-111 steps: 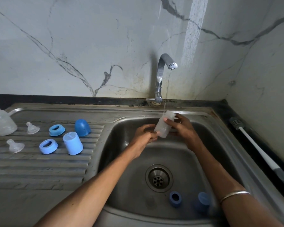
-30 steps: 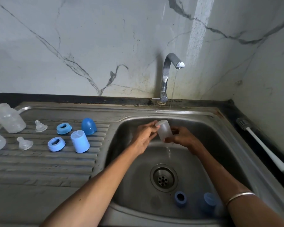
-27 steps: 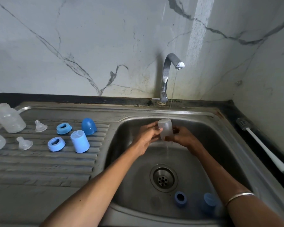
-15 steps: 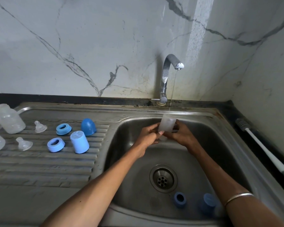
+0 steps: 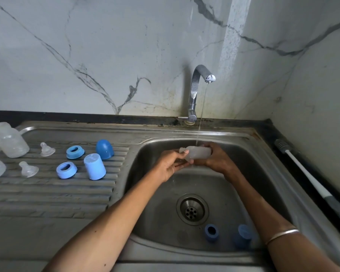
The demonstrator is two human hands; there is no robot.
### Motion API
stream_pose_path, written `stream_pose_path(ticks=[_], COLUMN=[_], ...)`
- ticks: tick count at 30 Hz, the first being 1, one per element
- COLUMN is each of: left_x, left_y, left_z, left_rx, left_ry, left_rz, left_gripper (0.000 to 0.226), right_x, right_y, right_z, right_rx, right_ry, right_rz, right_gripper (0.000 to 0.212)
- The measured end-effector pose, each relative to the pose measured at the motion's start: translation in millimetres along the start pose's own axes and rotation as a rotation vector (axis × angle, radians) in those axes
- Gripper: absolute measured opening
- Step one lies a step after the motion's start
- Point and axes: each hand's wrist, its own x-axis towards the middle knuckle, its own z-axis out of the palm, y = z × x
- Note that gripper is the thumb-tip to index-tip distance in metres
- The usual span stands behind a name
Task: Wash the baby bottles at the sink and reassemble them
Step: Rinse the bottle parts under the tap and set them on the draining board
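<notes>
A clear baby bottle (image 5: 197,153) lies on its side under the thin stream from the tap (image 5: 197,89), over the sink basin (image 5: 249,173). My right hand (image 5: 217,159) grips its base end. My left hand (image 5: 172,163) holds its neck end with thumb and fingers. On the drainboard (image 5: 47,195) stand two clear bottles (image 5: 9,140), two clear teats (image 5: 47,149), two blue rings (image 5: 75,152), a blue dome cap (image 5: 104,149) and a light blue cap (image 5: 94,166).
A blue ring (image 5: 211,232) and a blue cap (image 5: 243,235) lie in the basin near the drain (image 5: 192,209). A white-handled bottle brush (image 5: 310,177) lies along the right counter edge by the wall. Water runs from the tap.
The bottle went from upright under the stream to lying sideways between both hands. The hands stay at the same place in the basin.
</notes>
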Motion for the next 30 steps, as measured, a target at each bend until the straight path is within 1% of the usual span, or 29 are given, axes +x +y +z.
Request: stream_pose_path(ticks=[3,6,7,10,11,14,15,17,18,21,22,27,30], left_x=[-4,-7,-10,-27,-31,-43,-48,-62,-70,-91,-97,-143,-172], left_y=[0,0,1,8,10,12,12,14,17,26,29,51,64], left_z=[-1,-2,-1,5,4,-5,-9,-16,-17,-25,-29,-47,-69], left_rx=[0.229,0.472,0.507,0.477,0.474,0.495,0.517,0.533,0.545,0.651,0.693,0.742,0.688], left_ry=[0.047,0.082,0.092,0.148,0.171,0.195,0.191,0.165,0.143,0.124,0.134,0.246,0.306], left_rz=[0.140,0.277,0.316,0.419,0.443,0.456,0.463,0.463,0.463,0.486,0.500,0.544,0.560], left_gripper=[0.031,0.032,0.034,0.039,0.035,0.008,0.008,0.015,0.022,0.054,0.059,0.045,0.042], right_x=[-6,-11,-12,-20,-24,-35,-38,-46,-49,-62,-66,-87,-98], right_y=[-2,-10,-13,-28,-34,-49,-53,-62,-67,-83,-89,-129,-153], right_z=[-1,0,2,2,3,5,6,9,10,18,20,36,53], right_rx=[-0.100,-0.173,-0.182,-0.136,-0.108,-0.034,-0.025,-0.036,-0.036,-0.040,-0.040,-0.047,0.042], right_ry=[-0.038,-0.057,-0.065,-0.082,-0.068,-0.017,-0.007,0.013,0.019,0.013,0.011,-0.070,-0.152], right_rz=[0.042,0.018,0.001,-0.057,-0.068,-0.087,-0.100,-0.130,-0.134,-0.176,-0.199,-0.309,-0.345], right_gripper=[0.060,0.063,0.066,0.073,0.073,0.063,0.061,0.061,0.062,0.062,0.061,0.064,0.063])
